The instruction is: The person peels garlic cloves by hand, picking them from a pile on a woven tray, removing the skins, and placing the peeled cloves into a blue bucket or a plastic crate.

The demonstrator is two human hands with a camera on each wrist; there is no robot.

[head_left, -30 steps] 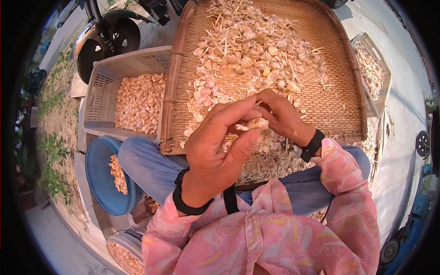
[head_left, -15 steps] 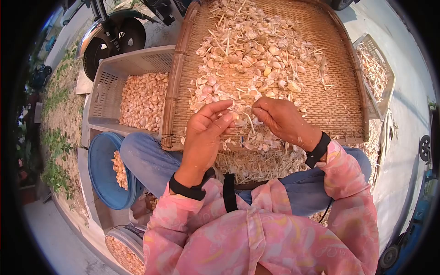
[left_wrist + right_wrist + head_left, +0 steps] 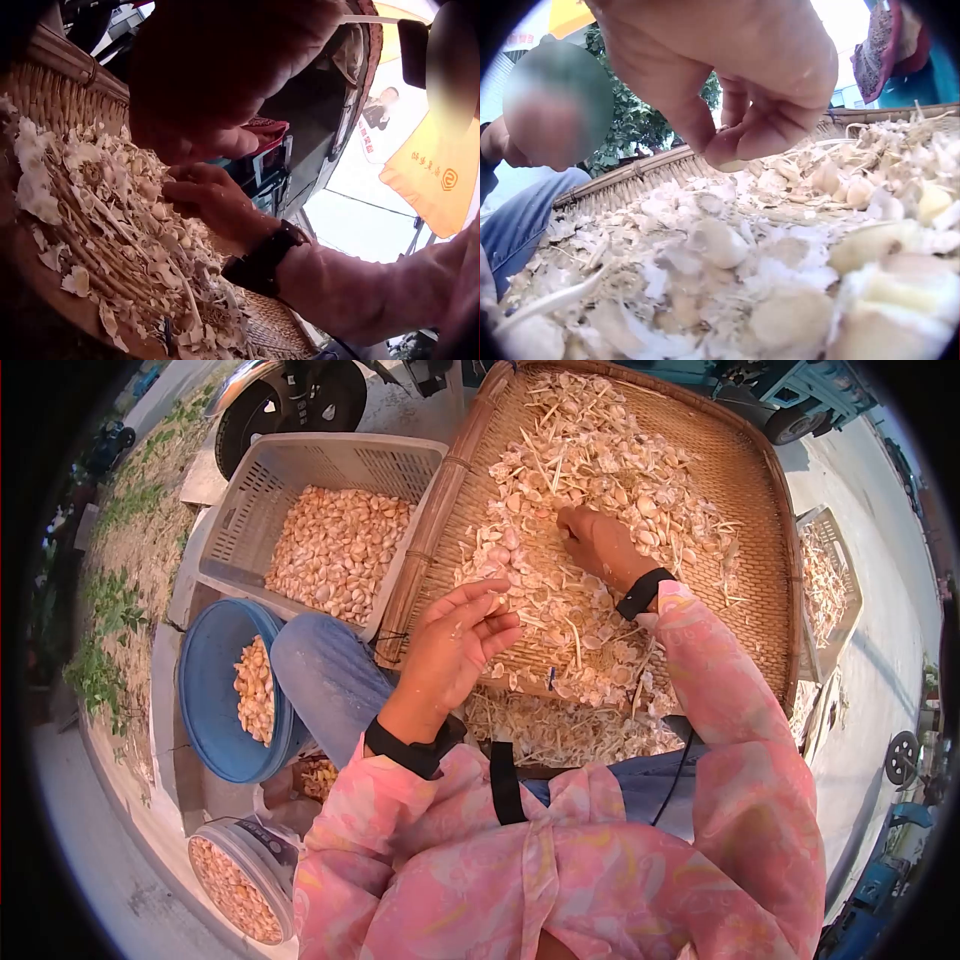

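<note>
My left hand (image 3: 447, 643) is over the near left part of the woven bamboo tray (image 3: 755, 510), a small pale garlic clove (image 3: 501, 598) pinched between thumb and forefinger. Farther out, my right hand (image 3: 603, 547) reaches down into the loose garlic cloves and skins (image 3: 640, 470). Its thumb and fingers are curled together at the tips, close over the pile in the right wrist view, where no held thing shows clearly. From the left wrist view, the left hand (image 3: 217, 82) looms dark in front and the right hand (image 3: 217, 201) lies beyond it.
Left of the tray stands a plastic crate (image 3: 240, 530) of cloves. Nearer are a blue bucket (image 3: 215, 705) with some cloves and a white bucket (image 3: 275, 850) full of them. Another crate (image 3: 850, 595) with dry scraps stands right. More husks (image 3: 570, 725) lie between the knees.
The hands have parted: the right has moved away and forward into the pile, while the left stays near with the clove. The head view has shifted, showing more of the left crate.
</note>
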